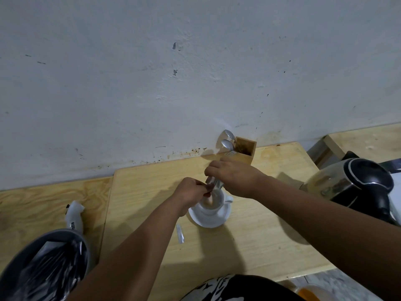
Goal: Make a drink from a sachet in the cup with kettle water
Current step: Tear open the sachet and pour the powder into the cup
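A white cup stands on a white saucer in the middle of the wooden table; pale powder shows inside it. Both hands hold a silvery sachet tilted over the cup's mouth. My left hand pinches its lower end at the cup's rim. My right hand grips its upper end from above. The steel kettle with a black lid and handle sits at the right, apart from the cup.
A wooden holder with spoons stands against the wall behind the cup. A torn silvery strip lies in front of the saucer. A bin lined with a black bag sits at lower left, a white packet beside it.
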